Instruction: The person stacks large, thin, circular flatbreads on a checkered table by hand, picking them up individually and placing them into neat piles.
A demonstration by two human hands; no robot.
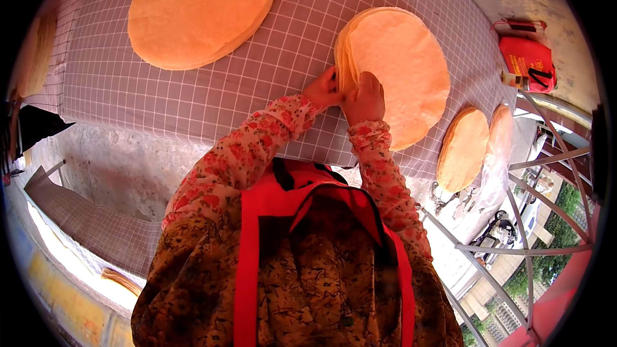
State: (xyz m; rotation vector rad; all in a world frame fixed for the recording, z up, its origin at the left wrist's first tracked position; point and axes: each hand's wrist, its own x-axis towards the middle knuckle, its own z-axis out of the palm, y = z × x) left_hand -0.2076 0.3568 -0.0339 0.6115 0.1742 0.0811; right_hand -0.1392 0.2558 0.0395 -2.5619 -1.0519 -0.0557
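A stack of thin round flatbreads (402, 71) lies on the checked cloth in front of me, its layers fanned along the left side. My left hand (323, 90) is at the lower left edge of this stack, fingers closed on the rims of the layers. Close beside it, my right hand (365, 99) is curled over the same edge, with a flatbread's rim pinched in its fingers. The fingertips of both hands are partly hidden, so how many layers they grip cannot be told. Both forearms wear floral sleeves.
A larger flatbread stack (202, 13) lies at the far left. Smaller oval-looking flatbreads (463, 149) lie at the right, beside a clear plastic bag (496, 154). A grey checked cloth (283, 38) covers the table. Beyond its right end are a red bag (528, 63) and a metal frame (527, 250).
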